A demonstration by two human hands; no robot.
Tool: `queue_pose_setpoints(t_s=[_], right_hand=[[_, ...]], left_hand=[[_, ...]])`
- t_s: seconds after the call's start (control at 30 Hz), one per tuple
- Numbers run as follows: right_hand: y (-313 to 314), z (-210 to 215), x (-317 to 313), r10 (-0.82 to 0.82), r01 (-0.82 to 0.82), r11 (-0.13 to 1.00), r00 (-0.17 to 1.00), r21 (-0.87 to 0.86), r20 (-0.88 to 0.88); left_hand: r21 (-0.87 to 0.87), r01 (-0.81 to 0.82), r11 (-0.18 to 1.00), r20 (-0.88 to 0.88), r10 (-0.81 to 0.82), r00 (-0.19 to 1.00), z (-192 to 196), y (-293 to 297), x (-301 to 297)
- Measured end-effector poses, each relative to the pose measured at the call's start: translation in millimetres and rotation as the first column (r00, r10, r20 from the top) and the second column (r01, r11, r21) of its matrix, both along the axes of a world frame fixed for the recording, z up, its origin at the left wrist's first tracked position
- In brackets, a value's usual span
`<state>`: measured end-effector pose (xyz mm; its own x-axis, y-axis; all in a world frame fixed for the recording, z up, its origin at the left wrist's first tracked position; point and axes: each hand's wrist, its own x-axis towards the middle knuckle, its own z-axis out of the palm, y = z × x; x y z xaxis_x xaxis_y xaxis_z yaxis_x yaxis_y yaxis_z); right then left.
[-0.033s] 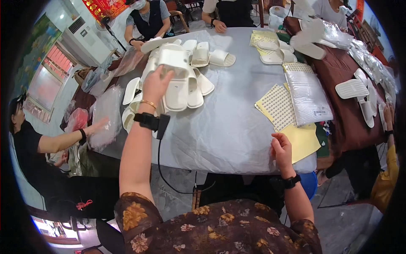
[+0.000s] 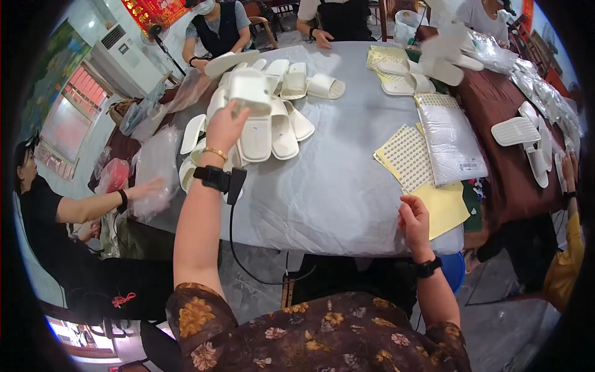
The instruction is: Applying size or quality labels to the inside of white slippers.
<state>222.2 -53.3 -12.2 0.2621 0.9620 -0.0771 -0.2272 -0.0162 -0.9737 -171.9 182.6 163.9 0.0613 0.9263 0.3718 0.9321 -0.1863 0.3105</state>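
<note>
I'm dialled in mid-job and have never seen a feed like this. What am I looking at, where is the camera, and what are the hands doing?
There is no machine here: a person works with two bare hands. The single picture comes from a wide fisheye camera worn on that person's head, looking down, so straight edges bend near the rim and the forearms enter from below.

The left hand is raised over a heap of white slippers and grips one white slipper from it. The right hand rests at the near edge of the grey table, touching a yellow sheet, and holds nothing that I can see.

Beside that lie a dotted sticker sheet and a stack of clear plastic bags. Other people sit around the table; one at the left handles a plastic bag.
</note>
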Motion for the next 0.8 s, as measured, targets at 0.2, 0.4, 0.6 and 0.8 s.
queue_pose_setpoints(t_s=[0.2,0.4,0.6,0.8], right_hand=[[-13.4,41.5,36.4,-0.192,0.186,0.980,0.978,0.073,0.087],[-12.4,67.0,115.3,-0.331,0.302,0.936,0.930,0.178,0.159],[-25.4,78.3,251.6,-0.642,0.632,0.764,0.725,0.131,0.251],[26.8,88.4,284.7,-0.528,0.531,0.847,0.840,0.013,0.127]], left_hand=[[0.070,0.227,0.971,0.001,-0.228,0.974,-82.6,-41.3,40.1],[-0.138,0.335,0.932,0.113,-0.322,0.940,-160.7,-129.5,67.7],[-0.100,0.355,0.929,0.142,-0.340,0.930,-203.5,-156.0,91.1],[-0.048,0.268,0.962,-0.057,-0.270,0.961,-202.1,-162.3,92.4]])
